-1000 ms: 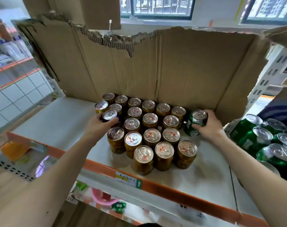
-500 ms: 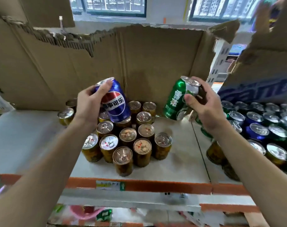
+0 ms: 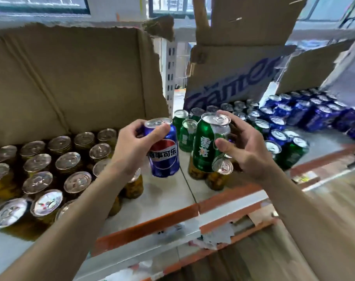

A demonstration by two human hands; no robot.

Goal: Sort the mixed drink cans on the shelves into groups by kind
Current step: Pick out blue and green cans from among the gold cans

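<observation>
While in L hand (image 3: 130,149), blue can (image 3: 165,159) w/ red-white logo.

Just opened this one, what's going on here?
A person is sorting cans at a shelf. The left hand holds a blue can and the right hand holds a green can, both lifted above the shelf. A group of gold cans stands on the left before a cardboard sheet. To the right stand green cans and, further right, blue cans. Two stray gold cans sit under the held green can, so sorting is unfinished.
</observation>
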